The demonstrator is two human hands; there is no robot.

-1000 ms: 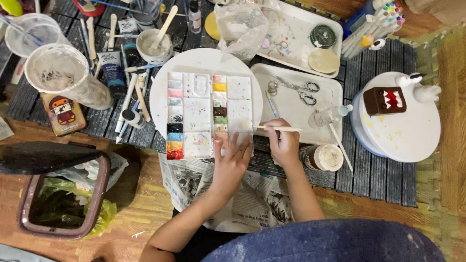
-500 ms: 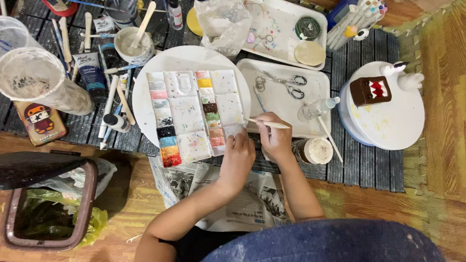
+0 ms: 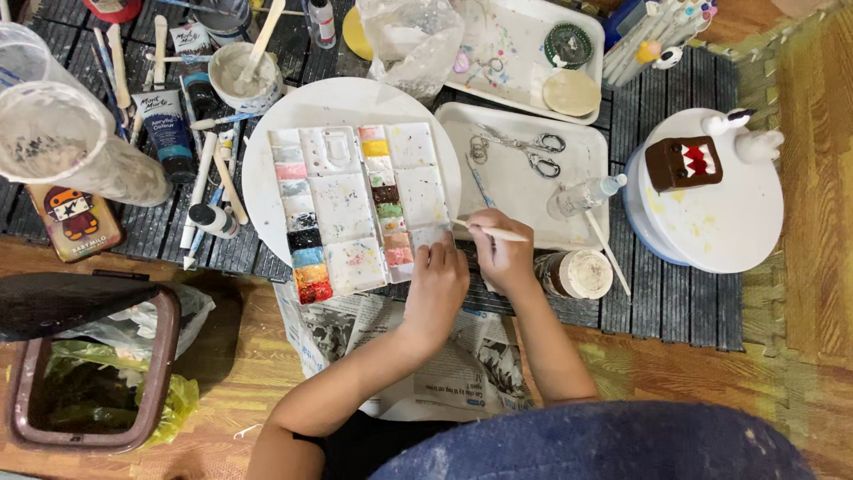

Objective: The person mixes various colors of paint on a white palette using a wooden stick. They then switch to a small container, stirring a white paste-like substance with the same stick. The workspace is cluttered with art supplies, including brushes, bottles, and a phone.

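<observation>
A person seated on the floor works at a paint palette [image 3: 355,209] that lies on a round white plate [image 3: 267,160] on a dark slatted mat [image 3: 675,302]. The right hand [image 3: 502,253] is closed around a thin brush [image 3: 489,232], its tip reaching left to the palette's lower right well. The left hand [image 3: 435,284] rests with fingers curled together at the palette's near right corner, touching its edge; whether it grips anything cannot be told.

Judging by the scene, the painting is well under way: the palette's wells carry smears of many colours, and a brown block figure [image 3: 682,163] with a red toothed mouth stands already coloured on a white turntable [image 3: 737,222] to the right, well apart from the hands. The brush is at the paint, not at the figure, so loading colour appears to be the step in hand, with more brushwork on the piece apparently left.

Scissors [image 3: 524,149] lie on a white tray [image 3: 586,204] just behind the right hand; a small jar [image 3: 576,274] sits beside the wrist. Newspaper [image 3: 444,356] lies under the forearms, and a lined bin [image 3: 89,373] stands at left.
</observation>
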